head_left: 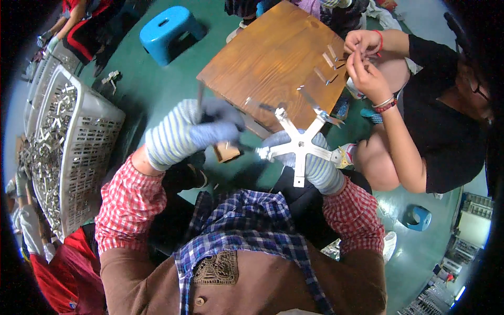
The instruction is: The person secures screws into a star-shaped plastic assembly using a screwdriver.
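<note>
The left hand, in a striped glove, is closed around a tool whose tip points right toward the star; the hand is blurred, so what tool it is cannot be told. The right hand, also gloved, holds the star from beneath, fingers curled under its hub. The star is a flat metal piece with several arms spreading from a centre with small holes, and it sits in the middle of the scene, just near of the table.

The table is a small wooden one, far and centre, with a few thin metal strips lying along its right edge. On the right a second person in black sits close by, both bare hands raised together over the table's right corner, pinching something small. On the left stand white baskets full of small metal parts. A blue stool stands far left on the green floor; another shows near right.
</note>
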Tool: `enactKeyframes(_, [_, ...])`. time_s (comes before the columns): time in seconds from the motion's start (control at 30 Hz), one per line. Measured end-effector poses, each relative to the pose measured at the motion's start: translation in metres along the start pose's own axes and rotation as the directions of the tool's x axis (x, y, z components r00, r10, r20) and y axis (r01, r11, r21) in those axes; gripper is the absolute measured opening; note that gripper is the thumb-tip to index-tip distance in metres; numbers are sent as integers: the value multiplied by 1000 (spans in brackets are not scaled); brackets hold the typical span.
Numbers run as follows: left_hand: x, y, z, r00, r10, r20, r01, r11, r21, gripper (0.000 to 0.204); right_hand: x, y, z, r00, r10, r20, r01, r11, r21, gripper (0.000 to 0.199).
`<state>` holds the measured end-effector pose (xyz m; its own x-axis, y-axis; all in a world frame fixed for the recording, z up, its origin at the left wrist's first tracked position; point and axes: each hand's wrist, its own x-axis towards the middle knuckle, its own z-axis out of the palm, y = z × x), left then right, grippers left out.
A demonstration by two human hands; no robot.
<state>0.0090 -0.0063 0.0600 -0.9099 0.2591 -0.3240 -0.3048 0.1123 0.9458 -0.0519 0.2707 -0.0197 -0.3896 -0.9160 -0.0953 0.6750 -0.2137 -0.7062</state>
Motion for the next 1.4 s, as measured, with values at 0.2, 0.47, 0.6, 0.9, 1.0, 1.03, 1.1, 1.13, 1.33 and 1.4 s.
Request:
enactKeyframes(0.2, [-3,-43,29,936,-351,-10,231,638,-734,40,6,-22,24,965,-232,-123,150,872,-467,43])
enactKeyframes(0.47, [-18,-113,102,829,-536,162,509,601,-616,38,-1,-9,-3,880,83,-467,212,812,543,54])
enactKeyframes(0.6, [-32,-134,116,915,-337,225,404,780,-478,35,2,-6,-9,982,-138,129,-39,518,854,54])
enactKeyframes(0.9, [-23,-53,60,972,-224,66,229,860,-456,47,10,-8,-9,882,-470,-14,464,864,196,42])
enactKeyframes(1.0, [-34,-19,39,979,-198,52,201,885,-420,50,6,-16,-12,895,-444,-31,442,877,190,42])
enactKeyframes(1.03, [-40,-9,36,975,-219,41,216,882,-418,50,6,-20,-7,897,-428,-110,422,903,-80,42])
enactKeyframes(1.1, [-53,10,27,969,-191,159,240,887,-394,51,5,-28,-2,884,-428,-188,350,873,-338,42])
enactKeyframes(1.13, [-57,17,25,968,-191,165,242,886,-394,51,3,-32,-1,871,-447,-202,248,756,-606,43])
enactKeyframes(1.33, [-68,31,13,923,-251,291,337,894,-296,63,-2,-34,-10,959,-248,-134,280,792,543,50])
enactKeyframes(1.4, [-71,28,13,924,-254,288,337,894,-294,61,2,-36,-1,956,-222,-194,295,724,623,53])
